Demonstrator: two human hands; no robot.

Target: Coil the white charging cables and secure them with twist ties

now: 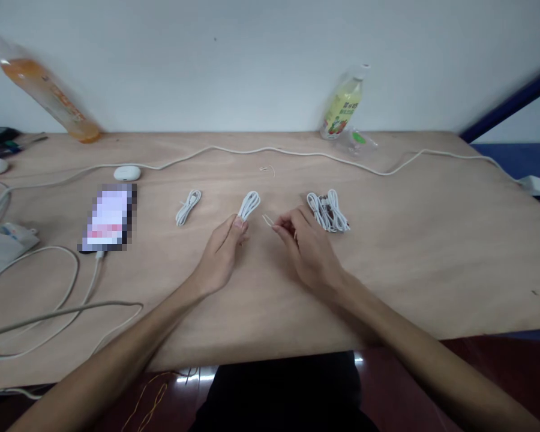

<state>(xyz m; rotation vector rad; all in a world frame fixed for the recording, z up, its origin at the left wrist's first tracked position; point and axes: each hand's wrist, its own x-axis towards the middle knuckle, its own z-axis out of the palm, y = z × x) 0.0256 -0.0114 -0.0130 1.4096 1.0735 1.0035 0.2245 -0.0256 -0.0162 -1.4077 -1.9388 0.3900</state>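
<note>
My left hand (222,252) is closed around the lower end of a bundled white cable (249,205), whose loops stick out above the fingers. In my right hand (306,243), thumb and fingers pinch a thin whitish twist tie (267,220), its bent end pointing left toward the held bundle. Just past the right hand lie more coiled white cables (339,213) side by side, partly covered by the knuckles. Another coiled white cable (188,207) rests on the table to the left of my left hand. A loose twist tie (269,170) lies farther back.
A long white cord (270,150) runs across the back of the wooden table (432,252). At left are a phone (108,216) plugged into a cable, a white earbud case (127,173) and tangled cords. An orange drink bottle (49,99) and a yellow-green bottle (343,105) stand by the wall.
</note>
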